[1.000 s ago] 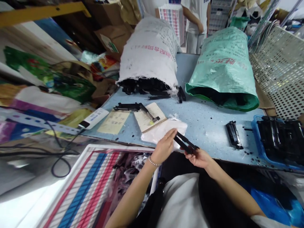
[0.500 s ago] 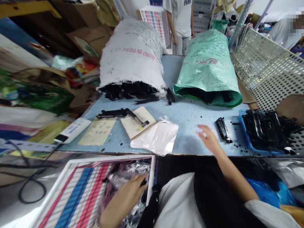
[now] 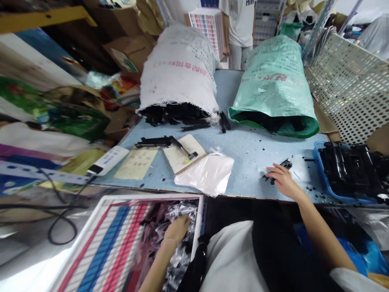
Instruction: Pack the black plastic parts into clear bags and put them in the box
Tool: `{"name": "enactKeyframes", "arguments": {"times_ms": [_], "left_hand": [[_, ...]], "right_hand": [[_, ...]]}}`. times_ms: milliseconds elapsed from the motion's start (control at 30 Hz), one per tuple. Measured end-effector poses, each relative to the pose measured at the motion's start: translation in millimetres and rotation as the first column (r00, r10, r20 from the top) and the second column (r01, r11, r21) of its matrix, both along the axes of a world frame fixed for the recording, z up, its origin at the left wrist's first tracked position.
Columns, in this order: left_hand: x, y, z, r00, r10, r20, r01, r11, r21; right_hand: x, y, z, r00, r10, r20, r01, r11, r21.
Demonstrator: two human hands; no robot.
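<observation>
My right hand (image 3: 282,179) is over a black plastic part (image 3: 286,164) on the blue table, its fingers laid across the part and closed on it. One end of the part shows beyond the fingers; the middle is covered. Down at the left, my left hand (image 3: 177,228) is inside a striped plastic basket (image 3: 105,243), among clear plastic bags (image 3: 184,209) with dark contents. Its fingers are curled downward, and whatever they hold is hidden. A blue tray (image 3: 323,174) heaped with similar black parts (image 3: 346,166) stands right of my right hand.
A white sack (image 3: 179,69) and a green sack (image 3: 276,81), both holding black parts, lie at the table's back. A notepad (image 3: 182,152), a white plastic bag (image 3: 209,174) and a power strip (image 3: 111,160) are at left. Someone (image 3: 241,24) stands behind.
My right hand has moved right onto the black part, which is now turned and shifted left. My left hand has settled deeper among the bags. The view has shifted slightly.
</observation>
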State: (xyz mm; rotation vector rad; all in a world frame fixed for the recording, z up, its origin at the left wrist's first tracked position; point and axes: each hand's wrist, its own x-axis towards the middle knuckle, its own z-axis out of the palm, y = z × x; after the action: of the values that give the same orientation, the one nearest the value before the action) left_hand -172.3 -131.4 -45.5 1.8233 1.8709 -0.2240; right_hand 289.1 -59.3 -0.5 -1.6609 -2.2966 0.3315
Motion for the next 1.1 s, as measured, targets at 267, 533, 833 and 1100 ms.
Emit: {"name": "enactKeyframes", "arguments": {"times_ms": [267,533,833,1100], "left_hand": [[121,108,44.8,0.956,-0.211,0.204,0.059,0.820,0.570],[95,139,41.8,0.754,-0.055,0.655,-0.149,0.956,0.251],[102,128,52.1,0.645,-0.099,0.758,-0.254,0.907,0.335],[82,122,56.9,0.890,-0.310,0.335,0.040,0.784,0.619]], "right_hand": [[4,-23,-2.5,0.856,-0.512,-0.062,0.516,0.851,0.099],[36,-23,6.1,0.635,-0.719,-0.282,0.605,0.690,-0.397],[-143,28,17.2,-0.240,-0.640,-0.730,-0.453,0.739,-0.499],[-147,5,8.4,-0.132,-0.704,-0.697,-0.508,0.652,-0.563]]}}
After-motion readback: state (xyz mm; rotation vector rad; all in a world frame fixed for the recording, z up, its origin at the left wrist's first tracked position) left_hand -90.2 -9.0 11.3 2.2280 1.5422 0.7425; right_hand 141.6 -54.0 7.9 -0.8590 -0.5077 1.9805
